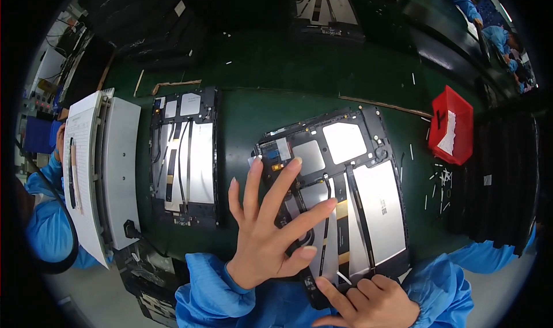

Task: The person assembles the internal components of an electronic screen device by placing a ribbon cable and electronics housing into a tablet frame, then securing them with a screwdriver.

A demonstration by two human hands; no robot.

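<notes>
An opened tablet [377, 198] lies slanted in front of me, showing silver battery panels, black flex cables and a dark frame. My left hand [265, 236] is spread over its left side, fingers apart, with fingertips touching the upper left part near small orange and blue parts. At the tablet's lower edge is my right hand [374, 299]. Its index finger presses on the frame, the other fingers are curled, and the thumb lies lower, near the edge. A small white strip [344, 278] lies beside those fingers. Another opened tablet [201, 161] lies to the left.
A red bin [466, 129] stands at the right, with white strips [443, 181] scattered below it. Black stacked trays [495, 184] are at far right. A white box [124, 172] with a paper sheet [86, 166] stands left. Another tablet [340, 8] lies at the back. Co-workers sit nearby.
</notes>
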